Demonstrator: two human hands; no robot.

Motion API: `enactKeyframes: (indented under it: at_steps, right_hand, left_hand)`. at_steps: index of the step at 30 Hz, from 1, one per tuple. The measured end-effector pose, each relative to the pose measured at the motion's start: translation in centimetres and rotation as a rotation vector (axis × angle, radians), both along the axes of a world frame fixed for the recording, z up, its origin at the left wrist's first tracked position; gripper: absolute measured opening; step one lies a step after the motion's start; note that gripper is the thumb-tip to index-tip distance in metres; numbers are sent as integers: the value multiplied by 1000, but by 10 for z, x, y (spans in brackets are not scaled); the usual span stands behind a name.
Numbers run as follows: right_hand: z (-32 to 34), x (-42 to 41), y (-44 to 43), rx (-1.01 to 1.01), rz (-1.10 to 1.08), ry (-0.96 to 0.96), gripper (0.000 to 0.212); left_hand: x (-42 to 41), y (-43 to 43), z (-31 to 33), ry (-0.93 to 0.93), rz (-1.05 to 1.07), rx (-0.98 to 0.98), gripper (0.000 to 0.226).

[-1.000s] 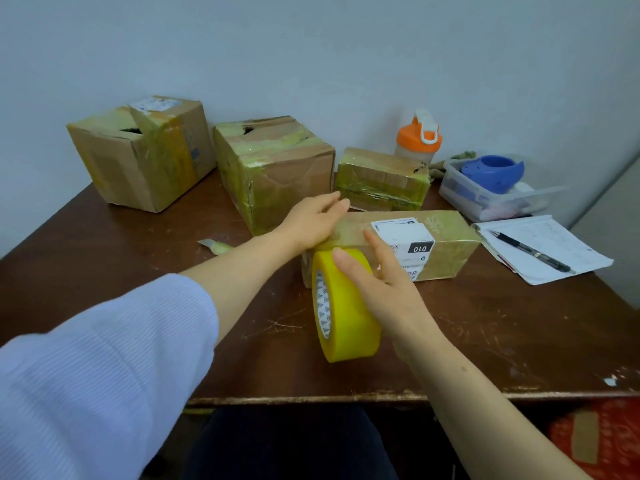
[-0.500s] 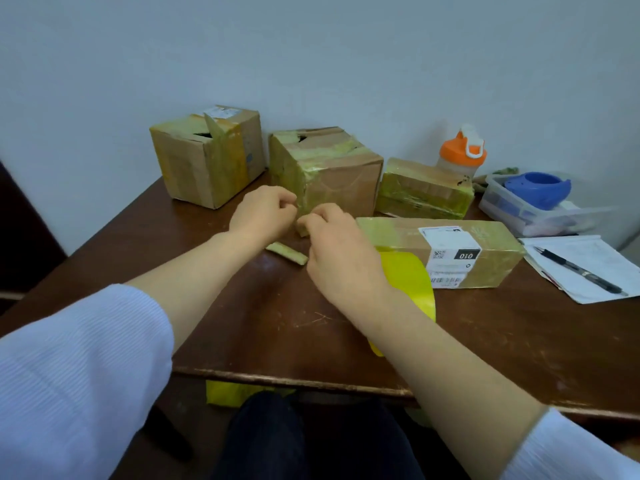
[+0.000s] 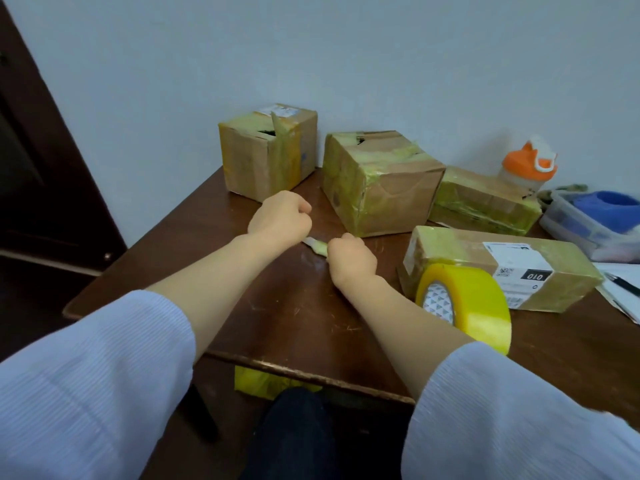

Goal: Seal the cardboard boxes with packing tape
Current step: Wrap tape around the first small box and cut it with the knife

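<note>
Tape roll: yellow, stands on edge by the table's near edge, leaning on the long labelled box, right of the right forearm.

Tape scrap: crumpled, pale green, mid-table between both hands. Right hand curled, thumb and forefinger pinching the scrap's right end. Left hand curled at the other end; fingertips hidden, grip on the scrap cannot be told.

Far edge, by the wall: cube box with gaping top, taped box, flat taped box. Far right corner: orange-lidded bottle, clear plastic tub.
</note>
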State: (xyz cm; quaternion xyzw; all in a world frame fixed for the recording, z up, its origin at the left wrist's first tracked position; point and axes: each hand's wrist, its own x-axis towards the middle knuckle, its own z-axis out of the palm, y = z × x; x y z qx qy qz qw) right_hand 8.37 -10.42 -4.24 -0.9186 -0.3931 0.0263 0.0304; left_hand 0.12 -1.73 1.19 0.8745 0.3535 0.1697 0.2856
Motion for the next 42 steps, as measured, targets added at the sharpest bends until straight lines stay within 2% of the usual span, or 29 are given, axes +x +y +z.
enactKeyframes:
  at_steps: [2, 6, 9, 11, 13, 15, 16, 18, 19, 22, 24, 28, 29, 31, 33, 35, 36, 39, 40, 42]
  right_hand:
    - [8, -1, 0, 85, -82, 115, 26]
    - [42, 3, -3, 389, -220, 487, 12]
    - [82, 13, -19, 640, -242, 603, 3]
    - [113, 22, -44, 780, -243, 656, 12]
    - [134, 32, -78, 842, -219, 688, 14]
    - [139, 43, -113, 847, -191, 626, 17]
    - [135, 49, -128, 849, -179, 567, 19]
    - [118, 64, -154, 806, -154, 428, 21]
    - [107, 71, -165, 751, -143, 372, 24]
    - [74, 85, -185, 578, -135, 305, 27]
    - [59, 88, -186, 530, -132, 224, 24]
    - [49, 82, -166, 537, -222, 88, 23]
    - [48, 81, -161, 540, -251, 91, 24]
    - [46, 78, -154, 540, -301, 107, 27]
    - [45, 79, -153, 498, -338, 89, 30]
    - [51, 82, -153, 388, -354, 7, 33]
    - [56, 84, -152, 329, -334, -53, 35]
    - [66, 90, -149, 255, -189, -163, 37]
    - [65, 92, -148, 277, -132, -107, 35]
    - [60, 94, -149, 355, -46, 95, 33]
  left_hand:
    - [-3, -2, -1, -22, 27, -14, 35]
    - [-6, -11, 3, -115, 121, -13, 32]
    - [-2, -27, 10, -214, 138, -24, 26]
    - [5, -45, 14, -258, 92, -62, 21]
    - [15, -68, 18, -236, -20, -229, 29]
    - [23, -96, 24, -98, -172, -544, 58]
    - [27, -110, 27, 7, -244, -627, 75]
    - [36, -134, 28, 151, -367, -628, 97]
    - [40, -145, 28, 154, -421, -610, 97]
    - [52, -163, 20, 40, -574, -570, 79]
    - [58, -167, 14, 15, -550, -583, 69]
    - [64, -161, 17, -32, -557, -623, 16]
    - [65, -157, 21, -37, -541, -622, 10]
    - [66, -145, 26, -9, -456, -630, 17]
    - [66, -137, 30, 52, -403, -633, 54]
    - [65, -132, 35, 66, -408, -620, 79]
    - [66, -129, 36, 69, -410, -618, 82]
    - [68, -121, 38, 69, -387, -680, 54]
    - [70, -119, 36, 58, -367, -713, 55]
    - [72, -118, 28, 70, -318, -788, 72]
